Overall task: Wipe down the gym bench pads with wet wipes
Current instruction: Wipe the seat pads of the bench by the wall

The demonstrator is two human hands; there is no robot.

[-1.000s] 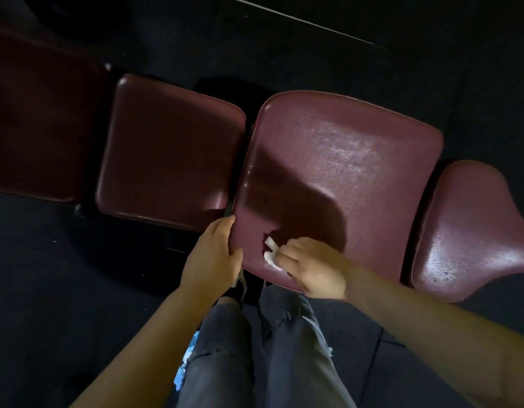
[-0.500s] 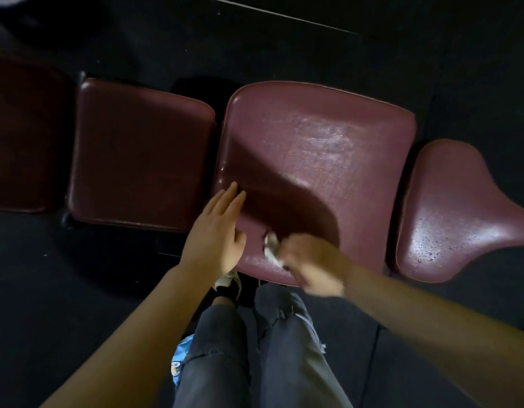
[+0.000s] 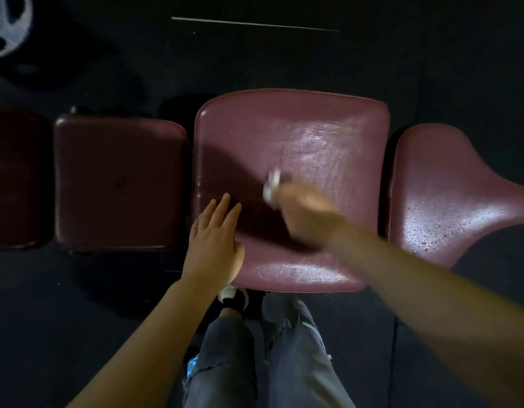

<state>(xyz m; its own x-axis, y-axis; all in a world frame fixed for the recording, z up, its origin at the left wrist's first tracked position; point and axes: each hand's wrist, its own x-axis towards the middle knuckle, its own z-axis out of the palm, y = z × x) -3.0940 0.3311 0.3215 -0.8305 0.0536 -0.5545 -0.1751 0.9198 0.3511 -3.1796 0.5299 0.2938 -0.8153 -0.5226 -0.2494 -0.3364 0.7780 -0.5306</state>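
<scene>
A maroon bench pad fills the middle of the view, its far and near parts shining wet. My right hand, blurred by motion, grips a crumpled white wet wipe against the middle of this pad. My left hand lies flat with straight fingers on the pad's near left corner. A darker pad sits to the left, and a narrower pad with water droplets sits to the right.
Another dark pad shows at the far left edge. Dark rubber flooring surrounds the bench. My legs in grey jeans stand against the pad's near edge. A pale ring-shaped object lies at the top left.
My right hand has swept the wipe from the pad's near edge up toward its middle. My left hand has flattened from the left edge onto the pad's surface.
</scene>
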